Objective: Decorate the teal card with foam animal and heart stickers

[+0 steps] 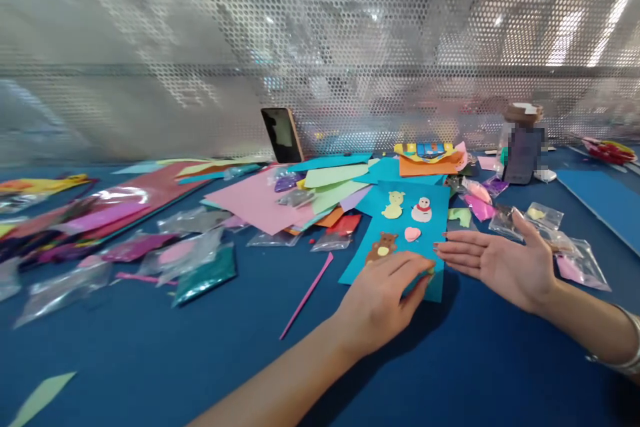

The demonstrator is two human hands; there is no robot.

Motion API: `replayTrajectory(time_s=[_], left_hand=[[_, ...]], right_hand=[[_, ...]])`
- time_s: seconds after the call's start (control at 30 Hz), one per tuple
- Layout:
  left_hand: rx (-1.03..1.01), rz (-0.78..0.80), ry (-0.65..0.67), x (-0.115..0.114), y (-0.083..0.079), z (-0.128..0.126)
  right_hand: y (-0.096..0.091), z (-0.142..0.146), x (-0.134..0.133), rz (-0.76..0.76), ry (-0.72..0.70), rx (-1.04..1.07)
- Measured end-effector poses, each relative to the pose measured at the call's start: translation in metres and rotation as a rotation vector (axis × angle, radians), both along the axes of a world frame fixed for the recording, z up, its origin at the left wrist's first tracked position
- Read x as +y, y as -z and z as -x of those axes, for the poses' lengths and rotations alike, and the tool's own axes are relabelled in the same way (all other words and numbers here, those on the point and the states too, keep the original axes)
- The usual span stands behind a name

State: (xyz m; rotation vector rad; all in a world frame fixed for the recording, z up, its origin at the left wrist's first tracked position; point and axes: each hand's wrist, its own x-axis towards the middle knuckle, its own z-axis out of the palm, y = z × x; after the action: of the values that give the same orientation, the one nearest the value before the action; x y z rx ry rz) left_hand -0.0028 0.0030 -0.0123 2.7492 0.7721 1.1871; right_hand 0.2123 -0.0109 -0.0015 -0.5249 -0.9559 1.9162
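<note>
A bright blue paper sheet (367, 267) lies on the table with small clay figures on it. They are a pale yellow animal (393, 205), a snowman (423, 209), a pink heart (413, 234) and a brown bear (386, 245) with a yellow belly. Over the sheet's lower part, my left hand (380, 300) has its thumb and fingertips drawn together; whatever they may pinch is too small to make out. It covers the bear's lower side. To the right, my right hand (510, 267) is stretched out, palm showing, fingers extended towards the sheet's right edge, with nothing in it.
A pink stick (307, 295) lies left of the sheet. Coloured papers (255, 200) and clear bags (205, 273) spread across the left and back. An upright phone (281, 135) leans near the perforated panel (320, 33). A cup (523, 147) and more clay bags (580, 263) stand right.
</note>
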Motion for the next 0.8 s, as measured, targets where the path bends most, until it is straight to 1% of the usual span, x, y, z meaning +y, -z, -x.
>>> replayTrajectory(time_s=[0.1, 0.23, 0.4, 0.6, 0.8], left_hand=[[-0.009, -0.030, -0.012, -0.001, -0.002, -0.001], [-0.021, -0.074, -0.022, -0.001, -0.002, -0.004], [-0.005, -0.039, 0.006, -0.004, -0.001, -0.005], [-0.015, -0.032, 0.020, -0.007, -0.006, -0.005], [-0.017, -0.039, 0.023, -0.007, -0.006, -0.005]], right_hand=[[-0.001, -0.004, 0.001, 0.023, -0.053, -0.012], [-0.006, -0.010, -0.003, 0.028, -0.078, 0.033], [-0.011, -0.010, -0.005, 0.032, -0.049, 0.062], [-0.011, -0.013, -0.005, 0.003, 0.005, 0.057], [-0.015, -0.010, -0.012, -0.003, -0.002, 0.013]])
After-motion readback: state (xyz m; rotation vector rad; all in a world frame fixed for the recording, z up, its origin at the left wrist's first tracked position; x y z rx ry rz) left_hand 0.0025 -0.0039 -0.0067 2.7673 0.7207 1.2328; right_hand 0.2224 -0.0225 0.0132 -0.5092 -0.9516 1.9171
